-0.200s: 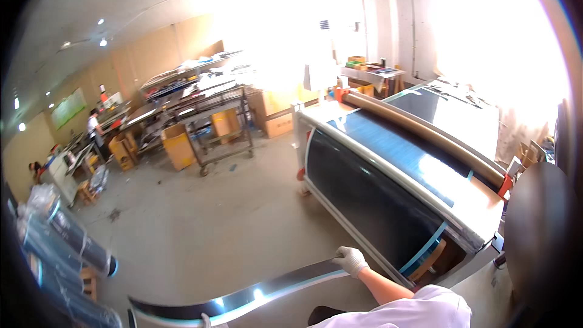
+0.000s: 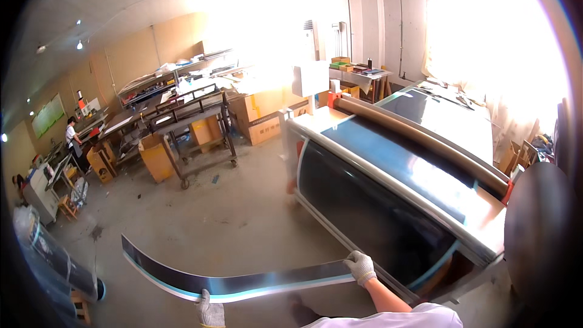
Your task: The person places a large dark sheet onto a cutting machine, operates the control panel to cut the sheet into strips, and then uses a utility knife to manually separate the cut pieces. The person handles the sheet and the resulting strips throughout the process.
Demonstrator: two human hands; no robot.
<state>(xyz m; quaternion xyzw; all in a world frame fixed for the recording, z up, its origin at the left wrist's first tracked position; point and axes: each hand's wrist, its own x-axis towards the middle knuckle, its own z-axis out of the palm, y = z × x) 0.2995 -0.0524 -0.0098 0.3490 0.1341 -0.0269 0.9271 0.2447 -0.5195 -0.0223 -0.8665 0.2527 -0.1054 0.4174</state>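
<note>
A long, narrow strip of dark glossy film [image 2: 261, 282] with a light blue and white lower edge stretches between my gloved hands. My right hand [image 2: 361, 267] pinches its right end, close to the front of a large roller machine [image 2: 376, 206]. Farther left, my left hand [image 2: 211, 310] grips the lower edge, thumb up against the dark face; its fingers are mostly hidden behind the strip. Past that hand, the free left end curves upward over the floor. Dark film hangs down the machine's front, and a blue sheet [image 2: 388, 161] covers its top.
Wrapped dark rolls [image 2: 64, 261] stand at the left. Across the floor are a wheeled metal rack [image 2: 194, 127], cardboard boxes [image 2: 261, 115] and long workbenches. One person [image 2: 74, 140] is at the far left benches. A brown roller [image 2: 419, 140] lies along the machine, with a glossy table behind.
My left hand has come further into view, and the strip's left end has risen and straightened upward. The room has shifted left in view as my head turned right.
</note>
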